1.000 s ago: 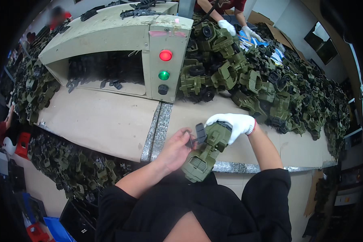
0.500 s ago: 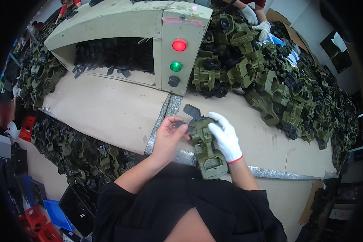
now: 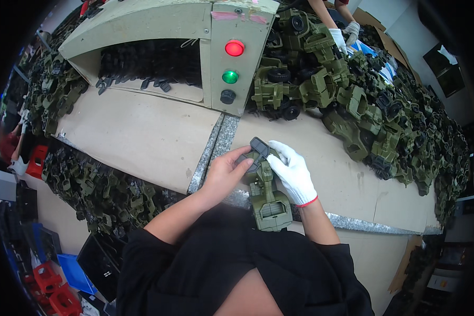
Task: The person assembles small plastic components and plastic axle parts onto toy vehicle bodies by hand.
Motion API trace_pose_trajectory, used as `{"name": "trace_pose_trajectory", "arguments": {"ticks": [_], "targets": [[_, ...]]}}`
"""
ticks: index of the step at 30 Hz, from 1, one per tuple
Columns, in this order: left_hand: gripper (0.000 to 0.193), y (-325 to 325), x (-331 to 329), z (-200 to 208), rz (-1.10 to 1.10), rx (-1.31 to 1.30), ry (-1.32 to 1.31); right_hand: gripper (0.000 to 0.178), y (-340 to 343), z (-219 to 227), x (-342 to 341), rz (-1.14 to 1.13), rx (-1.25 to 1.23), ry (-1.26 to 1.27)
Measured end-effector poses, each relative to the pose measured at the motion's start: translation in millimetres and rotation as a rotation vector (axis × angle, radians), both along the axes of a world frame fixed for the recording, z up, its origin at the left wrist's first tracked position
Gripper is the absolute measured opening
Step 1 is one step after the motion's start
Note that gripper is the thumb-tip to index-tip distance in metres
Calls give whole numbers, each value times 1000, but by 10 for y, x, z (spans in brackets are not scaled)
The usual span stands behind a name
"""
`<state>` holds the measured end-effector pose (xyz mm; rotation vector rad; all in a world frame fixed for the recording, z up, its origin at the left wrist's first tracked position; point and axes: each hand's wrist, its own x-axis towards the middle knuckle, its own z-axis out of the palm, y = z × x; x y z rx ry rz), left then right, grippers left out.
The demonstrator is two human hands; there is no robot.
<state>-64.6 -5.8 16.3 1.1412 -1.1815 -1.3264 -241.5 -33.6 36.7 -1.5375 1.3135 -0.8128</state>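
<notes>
A green plastic toy vehicle body stands in front of me at the table's near edge, its far end between my hands. My right hand, in a white knit glove with a red cuff, grips that end from the right. My bare left hand pinches a dark grey flat plastic part against the body's left side. Another dark grey framed panel sticks up at the far end, close to the gloved fingertips. Fingers partly cover where the parts meet the body.
A grey-green machine housing with red and green buttons stands ahead, dark parts in its opening. Green toy vehicles pile up at right; more green parts lie lower left. A co-worker's gloved hands are at the far right pile.
My left hand has brought the dark grey part in against the vehicle body. The upright panel now sits more to the right, nearer the gloved fingers. The co-worker's hands have shifted.
</notes>
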Motion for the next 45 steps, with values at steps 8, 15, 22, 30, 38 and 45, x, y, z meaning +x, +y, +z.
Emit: {"name": "trace_pose_trajectory", "arguments": {"ticks": [8,15,22,30,38,45], "targets": [[34,-186,83,152,-140,76,-255,32,80,2,129,-100,-368,247],[35,-236,72,341,-197,-52,-568,26,22,-33,137,-50,-463,103],[35,-328,91,367,-268,-196,-663,25,-2,-117,129,-74,-260,83],[34,-384,70,432,-353,-131,-703,25,-15,-24,52,47,108,-356],[35,-359,33,543,-450,-189,-883,19,20,-99,-3,25,215,-456],[86,69,-142,345,-122,-331,-1092,14,1,-76,60,-43,186,-475]]}}
